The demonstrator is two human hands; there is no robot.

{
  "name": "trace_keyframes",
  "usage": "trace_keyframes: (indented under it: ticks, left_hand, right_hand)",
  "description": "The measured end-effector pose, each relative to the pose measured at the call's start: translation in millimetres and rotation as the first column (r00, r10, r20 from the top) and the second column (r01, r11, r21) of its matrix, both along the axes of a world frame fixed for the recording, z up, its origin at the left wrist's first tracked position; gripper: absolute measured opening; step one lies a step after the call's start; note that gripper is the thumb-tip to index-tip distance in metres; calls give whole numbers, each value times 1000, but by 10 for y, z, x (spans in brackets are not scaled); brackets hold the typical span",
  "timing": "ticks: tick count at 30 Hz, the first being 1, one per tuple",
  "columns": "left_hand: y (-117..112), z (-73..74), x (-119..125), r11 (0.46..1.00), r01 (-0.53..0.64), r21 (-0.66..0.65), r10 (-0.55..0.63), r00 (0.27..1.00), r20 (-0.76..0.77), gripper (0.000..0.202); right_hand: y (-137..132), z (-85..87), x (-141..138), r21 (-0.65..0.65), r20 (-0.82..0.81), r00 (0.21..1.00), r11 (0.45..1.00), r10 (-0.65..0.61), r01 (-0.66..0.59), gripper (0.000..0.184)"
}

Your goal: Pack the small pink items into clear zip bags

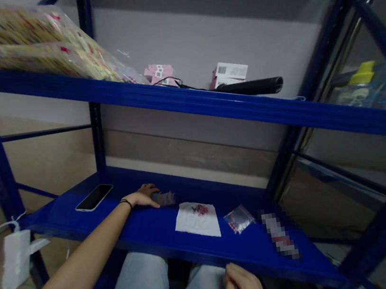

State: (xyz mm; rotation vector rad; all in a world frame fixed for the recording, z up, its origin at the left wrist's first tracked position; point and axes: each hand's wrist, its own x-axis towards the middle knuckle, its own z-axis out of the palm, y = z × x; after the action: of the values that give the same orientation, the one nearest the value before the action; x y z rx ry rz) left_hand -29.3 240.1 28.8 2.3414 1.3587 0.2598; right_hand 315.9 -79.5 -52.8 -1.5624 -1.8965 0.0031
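My left hand (145, 196) reaches onto the lower blue shelf (147, 227), with thumb and fingers around the near end of a dark grey bundle (164, 198). The bundle looks like a stack of thin pieces, but its kind is too blurred to tell. Right of it lies a white paper sheet (193, 223) carrying a small heap of pink-red beads or similar bits (202, 209). A clear plastic zip bag (240, 219) with small reddish pieces lies further right. Loosely curled by my knee, below the shelf edge, is my right hand (244, 286); nothing shows in it.
A phone (94, 198) lies at the shelf's left, and a pixelated item (279, 235) at its right. A white power strip (15, 262) hangs left. The upper shelf (128, 96) holds plastic-wrapped packs (20, 39), small boxes (228, 71) and a black rod-like object (253, 87).
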Motion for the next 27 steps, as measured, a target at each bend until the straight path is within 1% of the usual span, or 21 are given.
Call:
trace_keyframes:
  ticks: [2, 5, 7, 9, 11, 12, 13, 14, 15, 16, 18, 19, 21, 23, 27]
  left_hand:
    - [7, -13, 12, 1000, 11, -4, -11, 1000, 8, 85]
    - [-39, -12, 7, 1000, 15, 27, -16, 998, 62, 74]
    - [-125, 15, 3, 997, 11, 71, -19, 992, 121, 71]
    - [-273, 69, 22, 993, 5, 122, -27, 983, 180, 69]
    - [-493, 154, 80, 986, 34, 164, -74, 966, 247, 68]
    - [-626, 207, 124, 981, 73, 180, -122, 953, 277, 68]
    - [-771, 267, 175, 969, 150, 195, -209, 920, 333, 68]
    - [-921, 331, 228, 946, 246, 209, -309, 880, 362, 68]
    - [-1069, 396, 281, 917, 338, 213, -395, 847, 355, 69]
    - [-1209, 458, 329, 894, 392, 217, -446, 824, 349, 70]
    - [-1443, 560, 403, 862, 458, 215, -506, 800, 322, 71]
    - [-1530, 593, 427, 852, 476, 216, -522, 792, 316, 71]
    - [-1641, 608, 453, 837, 503, 215, -547, 773, 321, 67]
    - [-1685, 554, 463, 831, 515, 210, -556, 760, 337, 62]
    - [-1696, 310, 474, 857, 475, 201, -516, 794, 322, 59]
  right_hand:
    - [32, 28, 17, -61, -30, 999, 998, 32, -34, 48]
    - [69, 50, 42, -82, -66, 996, 995, 55, -61, 47]
    - [85, 87, 35, -70, -101, 994, 996, 41, -49, 46]
    - [108, 207, -18, -66, -151, 988, 997, 27, -37, 42]
    - [152, 439, -126, -55, -187, 980, 995, 73, -85, 35]
    - [185, 589, -199, -39, -188, 974, 990, 128, -138, 29]
    - [225, 752, -281, -14, -168, 965, 978, 202, -207, 27]
    - [271, 917, -368, -6, -131, 950, 958, 283, -287, 29]
    - [319, 1074, -455, 1, -96, 937, 941, 336, -338, 32]
    - [367, 1213, -539, 0, -53, 924, 925, 380, -380, 34]
    - [452, 1409, -684, -21, 26, 891, 892, 452, -452, 36]
    - [485, 1460, -742, -38, 52, 876, 877, 480, -478, 36]
    - [533, 1469, -828, -69, 68, 856, 859, 512, -508, 31]
    - [565, 1381, -881, -85, 64, 854, 855, 516, -511, 24]
    - [614, 1086, -937, -76, 60, 867, 868, 495, -490, 15]
